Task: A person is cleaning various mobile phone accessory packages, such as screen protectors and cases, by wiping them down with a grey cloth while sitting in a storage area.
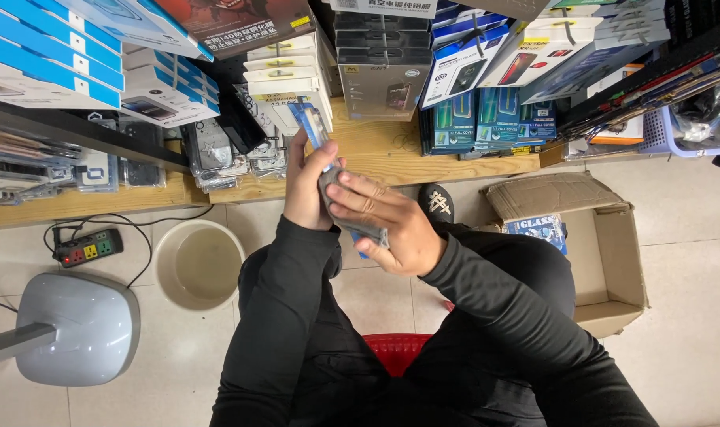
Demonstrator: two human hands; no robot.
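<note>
Pale floor tiles [692, 261] spread below a low wooden shelf [391, 154] crammed with boxed phone accessories, and a person in black sleeves sits over a red stool [397, 350], looking down at both hands.

Both hands meet just in front of the shelf's front edge. The left hand [306, 190] is closed around a slim phone [312, 126], thumb along one side and fingers behind, holding it upright and tilted a little away so that one face is turned toward the other hand. The right hand [391, 225] presses a grey cloth [352, 209] flat against the phone's lower part, fingers spread over the cloth and the wrist bent inward; this grip looks suited to wiping the face while the other hand steadies it. Both forearms come up from the lap and converge, elbows out.

Outward from the hands, a black shoe [436, 202] shows just beyond the right wrist. To the right an open cardboard box [605, 261] lies on the floor, with a blue packet [540, 228] at its near-left corner. To the left sit a cream bucket [198, 263], a black power strip [88, 247] with its cable, and the grey base of a fan [79, 328]. Blue and white boxes [51, 55] stack along the shelf's back, and a lilac basket [676, 130] sits at its right end.
</note>
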